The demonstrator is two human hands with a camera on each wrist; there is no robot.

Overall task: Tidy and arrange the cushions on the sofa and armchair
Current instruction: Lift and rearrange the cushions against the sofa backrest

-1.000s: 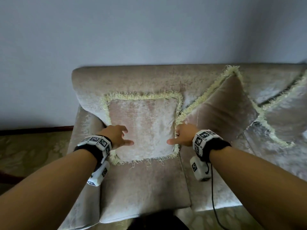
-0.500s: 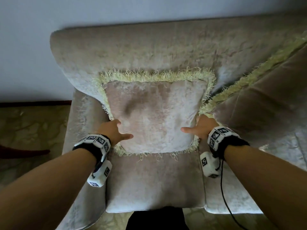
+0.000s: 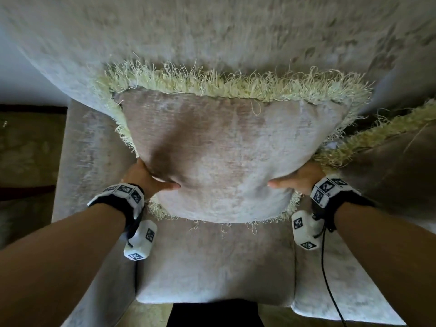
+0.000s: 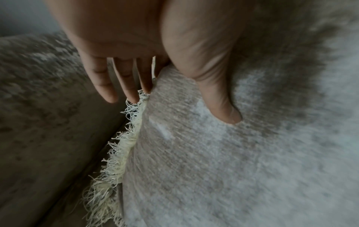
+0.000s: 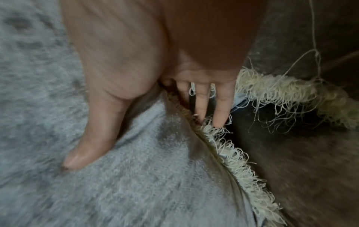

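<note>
A square velvet cushion (image 3: 224, 161) with a pale yellow fringe (image 3: 231, 86) is standing upright on the seat (image 3: 212, 263) of the sofa (image 3: 212, 31), leaning against the backrest at the sofa's left end, just beside the armrest (image 3: 92, 161). The left hand (image 3: 146, 180) is gripping the cushion's lower left edge: its thumb (image 4: 219, 98) is pressing a dent into the front face while the fingers (image 4: 103, 83), held slightly apart and fairly straight, are reaching behind the fringed seam. The right hand (image 3: 299, 178) is gripping the lower right edge in the same way, thumb (image 5: 93, 138) lying on the front, fingers (image 5: 223, 104) tucked behind the fringe, slightly apart. A second fringed cushion (image 3: 389, 166) is lying just to the right, its fringe touching the first cushion's right side near the right hand. Both wrists are wearing marker-covered bands.
</note>
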